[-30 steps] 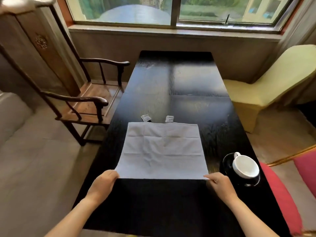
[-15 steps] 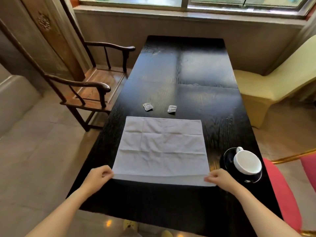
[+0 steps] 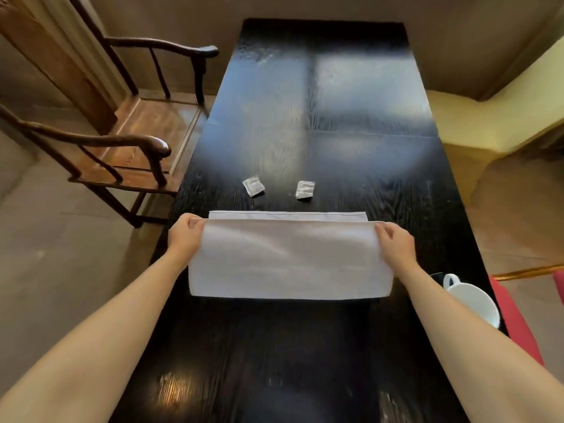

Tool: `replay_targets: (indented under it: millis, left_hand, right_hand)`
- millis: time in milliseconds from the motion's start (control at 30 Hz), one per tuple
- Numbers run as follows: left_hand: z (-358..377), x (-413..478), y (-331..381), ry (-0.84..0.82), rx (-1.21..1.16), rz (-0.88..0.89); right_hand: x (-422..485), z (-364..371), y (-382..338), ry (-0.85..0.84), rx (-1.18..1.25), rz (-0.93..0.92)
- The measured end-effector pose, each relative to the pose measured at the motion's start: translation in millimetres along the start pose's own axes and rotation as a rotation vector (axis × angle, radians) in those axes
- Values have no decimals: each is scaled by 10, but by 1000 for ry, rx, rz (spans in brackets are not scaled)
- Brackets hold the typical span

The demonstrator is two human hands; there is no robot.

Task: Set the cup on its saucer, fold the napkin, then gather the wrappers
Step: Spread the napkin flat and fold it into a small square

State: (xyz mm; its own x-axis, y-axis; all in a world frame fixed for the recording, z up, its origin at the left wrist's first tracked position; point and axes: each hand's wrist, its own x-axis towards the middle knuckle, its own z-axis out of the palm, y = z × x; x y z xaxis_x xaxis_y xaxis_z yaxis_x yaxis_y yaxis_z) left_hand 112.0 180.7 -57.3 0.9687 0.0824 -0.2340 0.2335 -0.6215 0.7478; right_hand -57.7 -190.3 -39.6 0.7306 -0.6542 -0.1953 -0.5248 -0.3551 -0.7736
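The white napkin (image 3: 290, 257) lies doubled over on the black table (image 3: 305, 361), its near half laid forward almost to the far edge. My left hand (image 3: 184, 238) pinches the folded edge's left corner and my right hand (image 3: 395, 242) pinches the right corner. Two small silvery wrappers, one on the left (image 3: 253, 185) and one on the right (image 3: 304, 189), lie just beyond the napkin. The white cup (image 3: 471, 300) stands on its dark saucer (image 3: 437, 275) at the table's right edge, partly hidden by my right forearm.
A wooden armchair (image 3: 122, 141) stands close to the table's left side. A yellow covered chair (image 3: 494, 117) is at the far right and a red seat (image 3: 518, 325) at the near right, beside the cup.
Both hands have lifted the napkin's near edge and carried it forward over the far half, so the napkin is now folded in two. The view has tilted down.
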Motion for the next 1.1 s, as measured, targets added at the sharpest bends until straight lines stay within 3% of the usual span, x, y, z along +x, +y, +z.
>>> replay_targets:
  millis: [467, 633, 700, 767, 800, 867, 933, 1100]
  left_hand:
    - [788, 795, -276, 100, 154, 215]
    - [816, 822, -306, 133, 202, 196]
    - [788, 804, -280, 200, 203, 171]
    - [815, 662, -245, 307, 291, 285]
    - [882, 531, -205, 300, 323, 404]
    - [1121, 244, -138, 135, 410, 604]
    - [1349, 63, -117, -43, 543, 585]
    - [1361, 229, -342, -63, 722, 396]
  right_hand:
    - [866, 703, 252, 186, -485, -32]
    - [914, 816, 277, 269, -511, 10]
    - [895, 854, 226, 362, -558, 10]
    - [773, 1050, 72, 435, -534, -115]
    - [687, 1230, -45, 377, -456, -258]
    - [468, 1701, -237, 30, -430, -495]
    - [292, 2111, -325, -255, -551, -550]
    - [409, 2024, -35, -184, -740, -521]
